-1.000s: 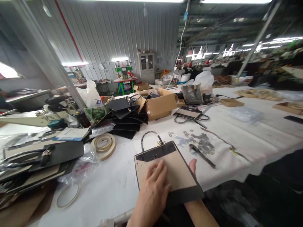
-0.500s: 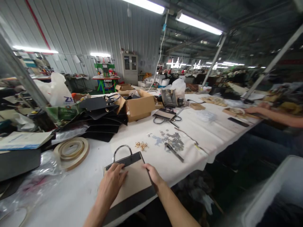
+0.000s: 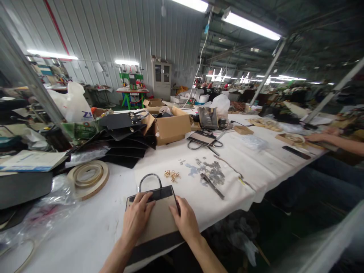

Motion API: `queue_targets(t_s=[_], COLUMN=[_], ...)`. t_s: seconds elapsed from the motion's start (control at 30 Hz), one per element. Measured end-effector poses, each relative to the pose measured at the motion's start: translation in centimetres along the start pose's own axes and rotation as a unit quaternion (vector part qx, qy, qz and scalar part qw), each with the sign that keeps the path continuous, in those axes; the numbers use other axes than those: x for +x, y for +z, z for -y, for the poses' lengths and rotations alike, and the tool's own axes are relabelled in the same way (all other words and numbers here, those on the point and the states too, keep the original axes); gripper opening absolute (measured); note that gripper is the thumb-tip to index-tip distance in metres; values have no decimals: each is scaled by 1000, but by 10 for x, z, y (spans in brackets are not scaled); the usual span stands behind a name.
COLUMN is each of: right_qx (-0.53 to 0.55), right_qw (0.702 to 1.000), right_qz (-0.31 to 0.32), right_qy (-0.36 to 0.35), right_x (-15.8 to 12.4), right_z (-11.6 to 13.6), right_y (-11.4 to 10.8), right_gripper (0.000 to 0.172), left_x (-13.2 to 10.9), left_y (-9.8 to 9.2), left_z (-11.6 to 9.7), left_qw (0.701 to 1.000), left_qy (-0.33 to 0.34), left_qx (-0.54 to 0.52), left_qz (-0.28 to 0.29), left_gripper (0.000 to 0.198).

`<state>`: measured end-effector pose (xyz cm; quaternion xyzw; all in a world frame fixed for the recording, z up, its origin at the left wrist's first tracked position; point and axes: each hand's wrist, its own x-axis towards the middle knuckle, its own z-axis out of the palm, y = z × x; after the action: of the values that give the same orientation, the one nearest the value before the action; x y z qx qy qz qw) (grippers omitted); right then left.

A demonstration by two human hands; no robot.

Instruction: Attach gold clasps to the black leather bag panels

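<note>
Resting flat on tan bag panel (image 3: 159, 220), near table edge (image 3: 93, 231): left hand (image 3: 136, 218) and right hand (image 3: 184, 222), fingers spread, pressing rather than gripping. Change since half a second ago: right hand moved from panel's edge onto its face. Brass fittings (image 3: 171, 174) just beyond handle.

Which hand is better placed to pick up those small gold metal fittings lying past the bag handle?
Probably the right hand: it rests on the tan and black flat bag panel on the side nearer the small gold metal fittings; the left hand lies farther away.
</note>
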<state>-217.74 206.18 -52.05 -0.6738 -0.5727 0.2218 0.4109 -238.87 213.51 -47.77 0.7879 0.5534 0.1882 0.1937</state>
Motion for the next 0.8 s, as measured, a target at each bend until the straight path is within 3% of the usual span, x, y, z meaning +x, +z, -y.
queue_targets(t_s=[0.1, 0.23, 0.3, 0.43, 0.57, 0.7, 0.8], right_qx=[20, 102, 131, 134, 195, 218, 253], right_qw=[999, 989, 985, 988, 974, 958, 929], right_qz=[26, 91, 94, 31, -25, -129, -215], right_qy=[10, 49, 60, 74, 114, 137, 166], right_x=[2, 8, 10, 9, 11, 24, 36], right_z=[-2, -2, -3, -14, -29, -47, -72], right_y=[-3, -17, -25, -43, -64, -96, -124], right_gripper=[37, 43, 44, 42, 46, 52, 57], left_x=[2, 8, 10, 7, 4, 5, 6], left_y=[0, -2, -2, 4, 16, 19, 19], left_z=[2, 2, -1, -5, 6, 13, 11], left_qw=[1000, 996, 994, 995, 995, 997, 996], left_qy=[7, 79, 100, 76, 61, 38, 34], left_qx=[8, 22, 28, 33, 13, 8, 43], left_qz=[-7, -42, -42, -46, -80, -71, -66], left_gripper=[30, 28, 26, 27, 29, 31, 32])
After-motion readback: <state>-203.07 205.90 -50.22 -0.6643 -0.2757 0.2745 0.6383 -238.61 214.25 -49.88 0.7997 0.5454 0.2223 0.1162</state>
